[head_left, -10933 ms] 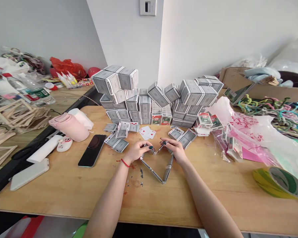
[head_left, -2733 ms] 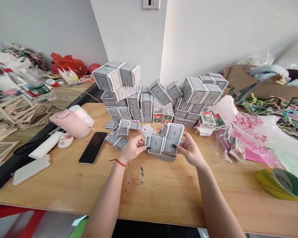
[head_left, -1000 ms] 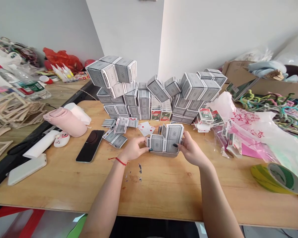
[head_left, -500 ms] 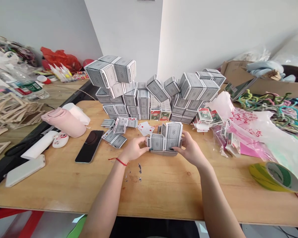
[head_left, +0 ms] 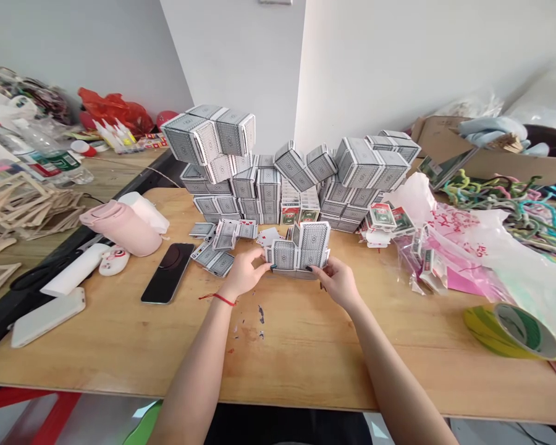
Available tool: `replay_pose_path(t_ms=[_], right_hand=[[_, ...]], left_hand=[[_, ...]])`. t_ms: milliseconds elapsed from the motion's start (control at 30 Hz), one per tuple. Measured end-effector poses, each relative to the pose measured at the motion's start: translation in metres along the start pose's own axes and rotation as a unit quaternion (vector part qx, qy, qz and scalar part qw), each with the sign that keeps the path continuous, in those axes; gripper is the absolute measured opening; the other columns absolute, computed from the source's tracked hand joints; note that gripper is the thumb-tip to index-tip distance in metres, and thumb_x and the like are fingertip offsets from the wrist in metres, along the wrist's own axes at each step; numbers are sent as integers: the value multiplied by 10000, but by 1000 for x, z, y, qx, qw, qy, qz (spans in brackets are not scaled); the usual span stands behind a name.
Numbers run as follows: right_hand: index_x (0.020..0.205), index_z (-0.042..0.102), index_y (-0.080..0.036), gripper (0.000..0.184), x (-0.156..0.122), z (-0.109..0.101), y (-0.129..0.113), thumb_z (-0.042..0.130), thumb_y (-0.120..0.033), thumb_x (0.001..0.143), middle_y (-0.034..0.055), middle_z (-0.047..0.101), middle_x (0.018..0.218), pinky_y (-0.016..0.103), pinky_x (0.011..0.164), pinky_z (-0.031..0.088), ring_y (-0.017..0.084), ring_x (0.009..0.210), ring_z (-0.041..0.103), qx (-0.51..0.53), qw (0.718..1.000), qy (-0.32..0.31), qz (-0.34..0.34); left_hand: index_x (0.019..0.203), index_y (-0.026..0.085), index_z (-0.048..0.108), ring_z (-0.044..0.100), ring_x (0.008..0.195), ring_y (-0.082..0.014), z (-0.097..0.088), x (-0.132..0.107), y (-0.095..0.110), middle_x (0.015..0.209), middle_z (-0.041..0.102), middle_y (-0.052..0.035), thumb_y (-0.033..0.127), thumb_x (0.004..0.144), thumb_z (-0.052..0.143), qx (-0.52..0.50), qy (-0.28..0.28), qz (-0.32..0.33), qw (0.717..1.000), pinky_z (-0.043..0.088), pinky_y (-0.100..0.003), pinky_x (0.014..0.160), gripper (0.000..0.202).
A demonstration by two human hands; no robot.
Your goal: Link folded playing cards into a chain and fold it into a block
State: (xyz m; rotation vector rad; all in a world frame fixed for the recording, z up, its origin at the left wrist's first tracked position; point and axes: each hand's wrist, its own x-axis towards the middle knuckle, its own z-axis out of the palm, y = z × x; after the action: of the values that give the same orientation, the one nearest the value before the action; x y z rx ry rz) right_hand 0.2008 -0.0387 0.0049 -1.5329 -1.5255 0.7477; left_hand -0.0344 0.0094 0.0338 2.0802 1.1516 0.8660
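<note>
White walls meet in a corner behind the desk (head_left: 306,358), whose back edge is piled with card cubes (head_left: 241,154). Just in front of the pile, mid-desk, both hands hold a card block (head_left: 301,250). The left hand (head_left: 243,275) pinches its left end and the right hand (head_left: 338,283) its lower right corner, fingers curled close. A phone (head_left: 168,272) lies toward the left edge, a tape roll (head_left: 514,321) by the right.
</note>
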Motion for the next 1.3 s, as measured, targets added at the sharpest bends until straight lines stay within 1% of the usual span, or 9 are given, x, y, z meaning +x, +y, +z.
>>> replay_pose_path(t_ms=[167, 267, 400, 600, 733, 833, 1000, 1167, 1300], right_hand=[[719, 491, -189, 299, 2, 8, 1, 509, -484, 765, -7, 564, 513, 244, 464, 442, 148, 434, 574, 36, 999, 2, 10], [715, 482, -194, 300, 2, 8, 2, 488, -487, 777, -7, 569, 505, 253, 490, 451, 151, 438, 580, 15, 1000, 6, -8], [697, 463, -202, 275, 1, 7, 1, 469, -458, 796, -4, 571, 516, 254, 500, 451, 148, 451, 578, -13, 999, 9, -33], [668, 446, -206, 251, 2, 7, 0, 483, -419, 796, -19, 526, 498, 243, 444, 438, 137, 419, 553, -5, 999, 12, -31], [659, 454, -201, 272, 3, 8, 0, 506, -442, 773, -27, 506, 534, 231, 371, 413, 118, 374, 524, 41, 999, 10, -21], [697, 470, -198, 270, 3, 8, 0, 525, -456, 755, -42, 495, 498, 232, 369, 425, 118, 366, 520, 87, 996, -6, -8], [800, 484, -191, 287, 4, 7, 2, 505, -474, 759, -59, 493, 468, 241, 405, 456, 116, 378, 521, 177, 984, -18, 5], [793, 494, -188, 257, 4, 8, 6, 492, -445, 779, -57, 489, 463, 264, 471, 473, 118, 403, 515, 147, 989, 4, 1], [781, 471, -196, 249, 3, 11, 8, 472, -445, 789, -56, 483, 467, 281, 496, 490, 132, 427, 534, 140, 990, 7, 0]], left_hand=[[832, 158, 576, 581, 817, -175, 4, 1, -4, 851, 635, -47, 265, 763, 529, -37, 9, 0, 999, 449, -302, 756, 136], [874, 153, 578, 581, 835, -178, 7, 1, -5, 866, 635, -54, 283, 772, 527, -62, 7, -4, 998, 449, -309, 772, 172], [844, 146, 594, 589, 808, -191, 10, 1, -8, 811, 642, -58, 313, 753, 557, -57, 16, -13, 998, 457, -317, 754, 194], [849, 144, 592, 595, 813, -197, 9, 0, -8, 813, 644, -65, 326, 760, 546, -60, 7, -9, 998, 461, -322, 756, 207], [882, 144, 585, 583, 887, -205, 8, 1, -7, 883, 641, -78, 313, 764, 545, -57, 0, 3, 998, 447, -336, 809, 210], [904, 153, 586, 568, 941, -202, 8, 1, -7, 972, 631, -81, 293, 759, 551, -51, 8, 18, 999, 432, -333, 843, 205], [809, 155, 598, 581, 888, -197, 6, 2, -6, 922, 640, -71, 296, 745, 564, -42, 7, 17, 999, 446, -327, 809, 158], [796, 152, 593, 569, 915, -207, 9, 2, -4, 916, 635, -76, 312, 744, 565, -68, 1, 8, 998, 438, -344, 831, 171], [849, 147, 575, 590, 815, -180, 11, 1, -4, 870, 642, -67, 310, 766, 535, -111, 9, -15, 994, 462, -308, 752, 187]])
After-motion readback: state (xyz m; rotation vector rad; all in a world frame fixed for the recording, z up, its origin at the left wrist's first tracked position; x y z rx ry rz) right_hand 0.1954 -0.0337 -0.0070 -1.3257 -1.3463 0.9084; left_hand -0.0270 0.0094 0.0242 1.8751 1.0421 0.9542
